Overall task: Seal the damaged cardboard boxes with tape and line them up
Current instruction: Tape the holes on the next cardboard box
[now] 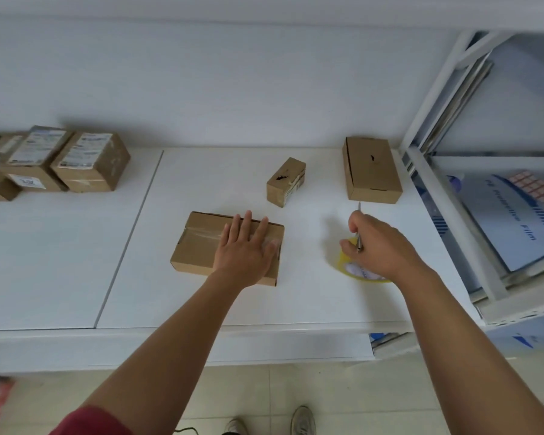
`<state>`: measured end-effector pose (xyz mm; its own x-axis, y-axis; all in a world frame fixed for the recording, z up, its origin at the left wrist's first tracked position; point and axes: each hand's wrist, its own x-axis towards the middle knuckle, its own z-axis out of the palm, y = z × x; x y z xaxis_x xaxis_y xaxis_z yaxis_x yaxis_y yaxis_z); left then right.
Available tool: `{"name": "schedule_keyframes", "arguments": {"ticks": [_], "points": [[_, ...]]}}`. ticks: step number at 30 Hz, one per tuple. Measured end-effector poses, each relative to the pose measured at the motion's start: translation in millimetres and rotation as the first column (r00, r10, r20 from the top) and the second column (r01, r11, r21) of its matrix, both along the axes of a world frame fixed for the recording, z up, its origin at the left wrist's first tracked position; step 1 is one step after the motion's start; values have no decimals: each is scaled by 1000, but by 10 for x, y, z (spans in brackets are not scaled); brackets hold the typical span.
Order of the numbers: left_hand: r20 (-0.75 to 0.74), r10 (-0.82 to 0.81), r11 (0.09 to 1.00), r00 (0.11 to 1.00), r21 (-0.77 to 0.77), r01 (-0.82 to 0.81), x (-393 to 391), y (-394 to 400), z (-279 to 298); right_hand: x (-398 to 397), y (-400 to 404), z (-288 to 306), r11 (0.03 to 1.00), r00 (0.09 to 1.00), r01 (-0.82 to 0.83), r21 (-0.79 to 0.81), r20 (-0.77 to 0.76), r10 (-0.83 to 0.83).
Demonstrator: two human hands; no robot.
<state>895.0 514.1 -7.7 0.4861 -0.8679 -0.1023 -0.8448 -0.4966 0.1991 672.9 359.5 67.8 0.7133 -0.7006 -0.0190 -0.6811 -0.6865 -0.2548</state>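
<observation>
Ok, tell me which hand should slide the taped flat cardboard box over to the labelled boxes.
Left. The left hand lies flat on the taped flat cardboard box, nearer the labelled boxes. The right hand is busy, holding a thin metal tool over the yellow tape roll.

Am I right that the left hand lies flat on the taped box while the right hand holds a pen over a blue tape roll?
Not quite. The head view shows the tape roll is yellow, not blue. The rest stands: the left hand lies flat on the taped box, and the right hand holds a pen over the roll.
</observation>
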Motion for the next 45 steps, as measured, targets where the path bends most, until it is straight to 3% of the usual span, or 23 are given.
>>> {"name": "schedule_keyframes", "arguments": {"ticks": [4,6,8,9,10,12,15,17,23,28,41,45], "points": [[-1,11,1000,1000,-1,-11,1,12,8,17,-21,7,999,998,-9,33,-64,11],[-1,16,1000,1000,4,-16,-10,8,8,38,-48,75,998,998,-43,-36,-49,41],[9,22,1000,1000,-4,-22,-27,4,2,138,-9,161,995,972,-12,-100,232,35],[16,25,1000,1000,-5,-25,-30,7,-4,242,44,215,1000,903,13,-28,430,0],[20,27,1000,999,-5,-27,-30,9,-7,368,89,252,994,798,-12,106,600,-54],[21,31,999,999,-9,-31,-36,7,-8,658,151,266,898,651,-180,402,733,-198],[23,27,1000,999,-8,-27,-45,7,-3,955,169,161,735,732,-253,629,621,-280],[24,26,1000,999,-14,-25,-36,20,-6,975,120,64,709,771,-214,671,562,-299],[19,40,999,999,-37,-39,-20,57,-16,807,-82,1,698,771,-134,703,517,-372],[11,55,998,998,-39,-55,-21,53,-15,858,-69,-39,737,888,-138,661,412,-203],[31,56,997,998,-54,-54,-25,47,-35,902,-62,-77,723,942,-158,673,322,-93],[39,53,997,998,-51,-51,-21,45,-44,930,-76,-139,811,945,-116,573,316,-88]]}}
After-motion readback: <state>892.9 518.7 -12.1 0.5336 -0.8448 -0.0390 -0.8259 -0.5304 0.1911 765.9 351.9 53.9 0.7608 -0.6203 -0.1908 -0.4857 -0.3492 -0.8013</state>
